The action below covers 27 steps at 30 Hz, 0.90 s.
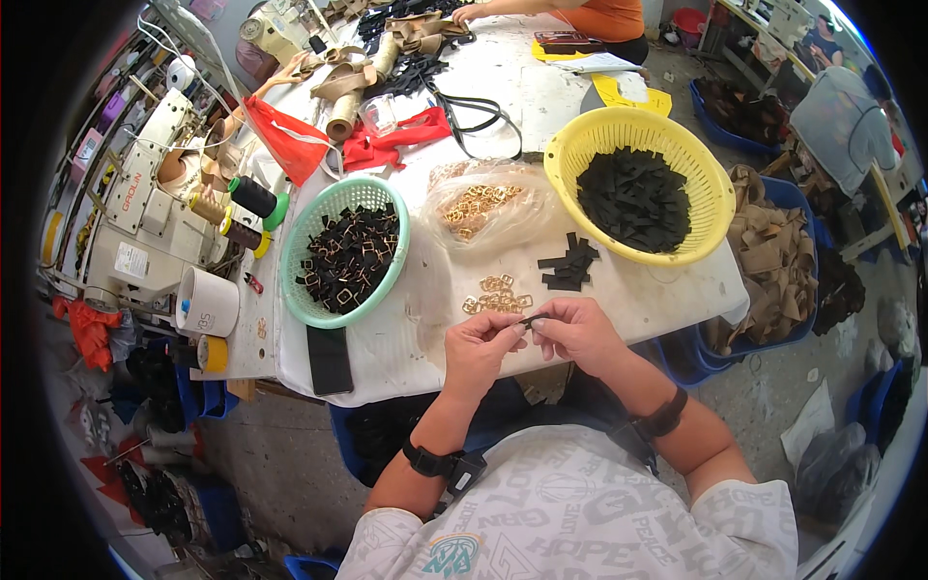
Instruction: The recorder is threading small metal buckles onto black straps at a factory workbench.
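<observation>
Strip (pixel 531 319) is getting pinched by left hand (pixel 480 350) and right hand (pixel 580 335). Keeping its edges aligned is probably helping.

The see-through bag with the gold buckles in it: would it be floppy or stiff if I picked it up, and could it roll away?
The bag would probably flop, since its thin plastic looks crumpled. It may feel heavy for its size, because the many gold buckles inside look like metal. It's unlikely to roll, as it lies slumped on the table.
</observation>
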Motion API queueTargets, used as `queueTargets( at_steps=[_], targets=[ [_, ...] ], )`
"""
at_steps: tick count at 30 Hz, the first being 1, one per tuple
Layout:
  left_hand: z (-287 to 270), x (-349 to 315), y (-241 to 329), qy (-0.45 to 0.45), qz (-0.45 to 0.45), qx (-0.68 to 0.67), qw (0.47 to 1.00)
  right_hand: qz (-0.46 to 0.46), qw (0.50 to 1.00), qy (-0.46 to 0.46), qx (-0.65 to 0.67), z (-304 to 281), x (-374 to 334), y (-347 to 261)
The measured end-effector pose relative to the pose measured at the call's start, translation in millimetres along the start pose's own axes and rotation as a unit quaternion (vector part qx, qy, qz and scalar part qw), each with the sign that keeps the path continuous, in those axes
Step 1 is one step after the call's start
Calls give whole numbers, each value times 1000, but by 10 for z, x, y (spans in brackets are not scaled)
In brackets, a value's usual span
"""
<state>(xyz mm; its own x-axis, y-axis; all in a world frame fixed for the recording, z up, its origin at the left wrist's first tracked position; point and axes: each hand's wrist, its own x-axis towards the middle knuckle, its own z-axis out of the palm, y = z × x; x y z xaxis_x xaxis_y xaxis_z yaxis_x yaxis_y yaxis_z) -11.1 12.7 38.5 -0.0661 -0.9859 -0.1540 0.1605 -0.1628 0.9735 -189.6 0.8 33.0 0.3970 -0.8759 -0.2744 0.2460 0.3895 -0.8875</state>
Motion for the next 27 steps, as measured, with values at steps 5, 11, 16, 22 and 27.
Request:
queueTargets(
  at_steps=[5, 11, 16, 22, 27],
  targets=[
    [-8, 16, -28, 2, 6, 4, 1000, -1, 1000, -1, -7, -4, 3, -23],
    [15, 1, -10, 4, 20, 23, 1000, -23, 1000, -6, -21, -12, 9, -16],
    [17, 0, -16, 1, 28, 19, 999, -27, 999, -3, -31, -6, 10, -14],
    [27, -8, -21, 8, 28, 20, 999, -25, 999, 4, -40, 14, -9, -52],
    [55, -2, -19, 18, 17, 18, 1000, -44, 999, 14, -27, 13, -2, -20]
  ],
)
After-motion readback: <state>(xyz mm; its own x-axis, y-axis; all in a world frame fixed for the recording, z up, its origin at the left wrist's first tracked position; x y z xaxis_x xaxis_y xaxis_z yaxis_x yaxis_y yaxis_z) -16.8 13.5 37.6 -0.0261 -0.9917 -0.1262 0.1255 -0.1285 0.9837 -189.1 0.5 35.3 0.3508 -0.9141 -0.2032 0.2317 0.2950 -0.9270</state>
